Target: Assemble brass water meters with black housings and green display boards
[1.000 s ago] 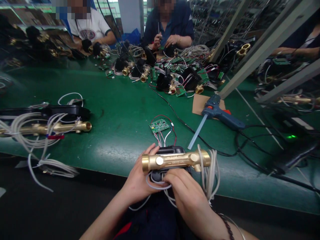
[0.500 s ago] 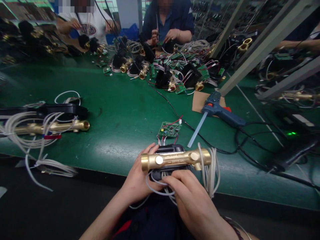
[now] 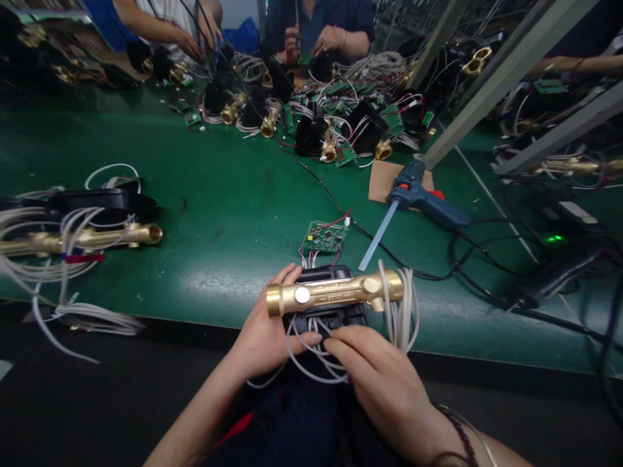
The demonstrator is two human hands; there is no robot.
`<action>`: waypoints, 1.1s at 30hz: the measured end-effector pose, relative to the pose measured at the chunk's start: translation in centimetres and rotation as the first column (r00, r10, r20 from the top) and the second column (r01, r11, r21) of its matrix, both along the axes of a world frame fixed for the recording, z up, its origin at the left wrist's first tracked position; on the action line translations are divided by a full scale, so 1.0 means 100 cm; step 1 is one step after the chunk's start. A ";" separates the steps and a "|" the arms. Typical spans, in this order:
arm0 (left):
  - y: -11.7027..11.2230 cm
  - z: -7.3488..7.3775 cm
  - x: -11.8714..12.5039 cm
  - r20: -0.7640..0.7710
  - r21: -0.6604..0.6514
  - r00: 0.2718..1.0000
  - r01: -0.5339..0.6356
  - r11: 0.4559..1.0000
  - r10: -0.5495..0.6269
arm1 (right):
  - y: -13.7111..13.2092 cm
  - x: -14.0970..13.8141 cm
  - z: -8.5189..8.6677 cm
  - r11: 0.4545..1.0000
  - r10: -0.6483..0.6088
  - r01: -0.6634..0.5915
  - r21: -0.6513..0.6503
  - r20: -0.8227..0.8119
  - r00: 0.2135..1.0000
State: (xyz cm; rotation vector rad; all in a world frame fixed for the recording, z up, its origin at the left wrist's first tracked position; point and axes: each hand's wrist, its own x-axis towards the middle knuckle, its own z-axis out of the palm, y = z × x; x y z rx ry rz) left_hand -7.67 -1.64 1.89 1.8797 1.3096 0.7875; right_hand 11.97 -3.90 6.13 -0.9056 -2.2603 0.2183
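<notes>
My left grip [image 3: 265, 334] is closed round the left side of a black housing [image 3: 327, 273], fingertips over the far edge. My right grip [image 3: 382, 366] is bent inward at the near edge, beside grey cables [image 3: 314, 326]; I cannot tell whether its fingertips, partly concealed, pinch one. A brass pipe [image 3: 335, 292] spans the housing and hides its middle. Raised lettering on the pipe is visible but illegible. Left of my left grip, a brass-and-black assembly [image 3: 117, 235] is cut off by the frame. Just beyond the grips, a circuit board [image 3: 325, 239] lies on the green desk [image 3: 233, 181]. Beyond my right grip, a glue gun [image 3: 413, 188] rests partly on cardboard [image 3: 378, 180]. Across the desk, a white-shirted co-worker [image 3: 168, 14] and a dark-shirted co-worker [image 3: 318, 26] are cropped above.
</notes>
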 end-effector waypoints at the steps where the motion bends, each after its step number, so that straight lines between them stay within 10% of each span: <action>1: 0.000 0.000 0.000 -0.003 0.002 1.000 0.000 1.000 0.000 | 0.001 0.000 0.000 1.000 -0.007 0.007 0.011 0.000 1.000; 12: -0.001 0.002 0.002 -0.054 -0.031 0.998 -0.026 0.999 0.024 | 0.001 -0.003 -0.010 0.976 -0.202 0.206 0.071 -0.058 0.978; 20: 0.001 -0.001 0.000 -0.015 -0.019 1.000 -0.006 1.000 0.006 | -0.001 -0.001 -0.011 0.980 0.150 -0.147 -0.132 0.011 0.989; 33: -0.005 -0.004 0.009 -0.068 0.021 0.996 -0.062 0.998 0.063 | 0.002 0.014 0.001 0.879 0.244 -0.219 -0.423 0.004 0.970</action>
